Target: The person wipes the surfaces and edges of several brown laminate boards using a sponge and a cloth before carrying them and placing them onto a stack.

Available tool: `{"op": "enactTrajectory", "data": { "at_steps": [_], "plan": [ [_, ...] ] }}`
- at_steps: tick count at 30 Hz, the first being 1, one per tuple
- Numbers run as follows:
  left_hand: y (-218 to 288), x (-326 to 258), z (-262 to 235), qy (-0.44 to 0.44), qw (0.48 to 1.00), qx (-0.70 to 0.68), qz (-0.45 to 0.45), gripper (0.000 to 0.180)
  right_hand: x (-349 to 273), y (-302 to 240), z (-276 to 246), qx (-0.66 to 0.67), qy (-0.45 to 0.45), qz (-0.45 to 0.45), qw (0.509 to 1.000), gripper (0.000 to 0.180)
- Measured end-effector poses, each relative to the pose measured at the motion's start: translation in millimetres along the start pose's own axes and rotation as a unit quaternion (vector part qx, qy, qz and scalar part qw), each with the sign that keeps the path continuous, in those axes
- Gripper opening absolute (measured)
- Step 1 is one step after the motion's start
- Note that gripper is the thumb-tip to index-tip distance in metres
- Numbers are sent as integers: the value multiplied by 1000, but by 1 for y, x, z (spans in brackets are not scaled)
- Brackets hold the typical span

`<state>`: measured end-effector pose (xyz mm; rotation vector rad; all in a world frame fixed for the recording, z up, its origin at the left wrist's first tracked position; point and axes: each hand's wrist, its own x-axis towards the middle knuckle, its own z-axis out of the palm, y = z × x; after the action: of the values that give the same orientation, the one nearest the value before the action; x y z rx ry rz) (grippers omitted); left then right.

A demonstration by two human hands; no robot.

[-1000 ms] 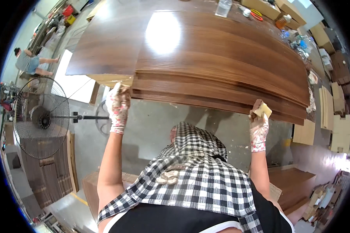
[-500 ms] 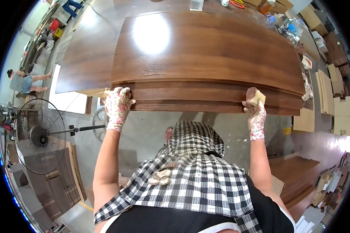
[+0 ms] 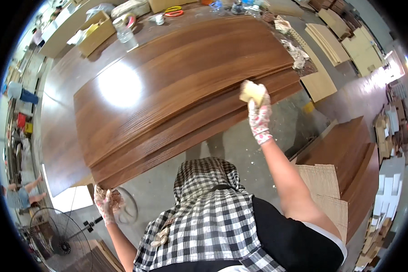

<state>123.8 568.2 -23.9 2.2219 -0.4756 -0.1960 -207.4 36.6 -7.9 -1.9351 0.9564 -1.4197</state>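
Note:
My right hand [image 3: 260, 117], in a stained white glove with a pink pattern, grips a pale yellow sponge [image 3: 252, 92]. It is at the front edge of the stacked brown wood-grain boards [image 3: 181, 72], toward their right end. The boards lie in a stepped pile, the lower ones showing along the front. My left hand [image 3: 104, 206], gloved alike, is closed round a crumpled brownish rag [image 3: 117, 199] just below the boards' front left corner. Whether it touches that corner I cannot tell.
A cardboard box [image 3: 97, 34], a clear container [image 3: 124, 34], orange-handled scissors [image 3: 173, 11] and bottles line the table's far side. White rags [image 3: 295, 53] lie beyond the boards' right end. A standing fan [image 3: 61, 242] is at lower left; more brown boards [image 3: 335, 152] are at right.
The view has turned, so the boards now slant up to the right. My left hand has gone from the boards' front edge to below their left corner; my right hand still holds the sponge.

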Motion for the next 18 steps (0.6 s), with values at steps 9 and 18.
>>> {"op": "enactTrajectory", "data": {
  "at_steps": [9,18],
  "plan": [
    [-15,-11,-11,-23,992,-120,-10,49,2,5,14,-208,-44,-101,972,62],
    [46,-20,-4,22,984,-147,-100,26,17,1,20,-219,-65,-96,969,61]
  ]
}}
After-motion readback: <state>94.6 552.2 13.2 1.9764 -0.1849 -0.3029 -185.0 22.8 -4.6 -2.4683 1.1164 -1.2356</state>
